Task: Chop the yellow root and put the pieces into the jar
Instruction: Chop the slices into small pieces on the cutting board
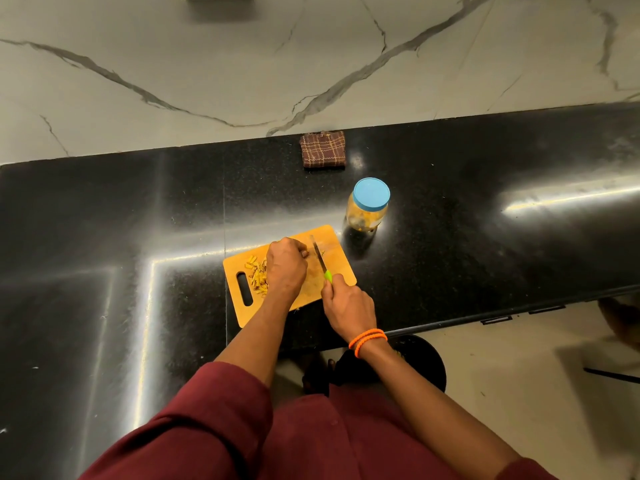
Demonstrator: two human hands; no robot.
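A yellow root (304, 253) is held down on a wooden cutting board (341, 268) by the left hand (286, 268), its fingers curled over the piece so that only a small end shows beside the blade. A knife (320, 258) with a green handle is gripped in the right hand (348, 306), the blade laid across the board just right of the held piece. A heap of cut pieces (258, 273) is seen on the board's left part, near its handle slot, so the chopping is judged to be well under way but unfinished. The jar (367, 206) stands on the dark surface (485, 244) beyond the board's far right corner, with its blue lid (371, 193) on and some yellow contents visible inside; the heap on the board has yet to be moved into it. Both forearms are reached forward from maroon sleeves, and orange bands (367, 341) are worn on the right wrist. A folded checked cloth (322, 149) lies by the wall.
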